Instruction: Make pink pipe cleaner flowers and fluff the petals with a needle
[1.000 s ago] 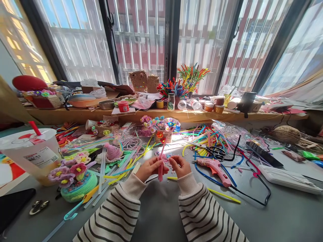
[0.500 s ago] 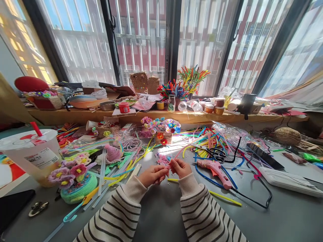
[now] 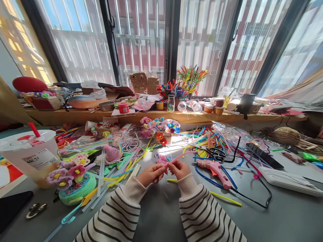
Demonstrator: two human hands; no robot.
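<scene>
Both my hands meet over the middle of the grey table, fingers pinched on a pink pipe cleaner. My left hand is closed round one part of it, that part hidden by the fingers. Close beside it, my right hand pinches the same pipe cleaner, whose free length slants up to the right. Just beyond my fingertips lies a small heap of pink and blue snippets. To the right of my right hand rests a pink glue gun, with black-handled scissors behind it.
At left stand a lidded drink cup and a green pot with fuzzy flowers. Loose pipe cleaners pile up at the back. A yellow stem and a white case lie at right. Jars line the sill.
The pink pipe cleaner has gone from upright, bundled in my left hand, to slanting up to the right. My right hand has come in against the left and pinches it.
</scene>
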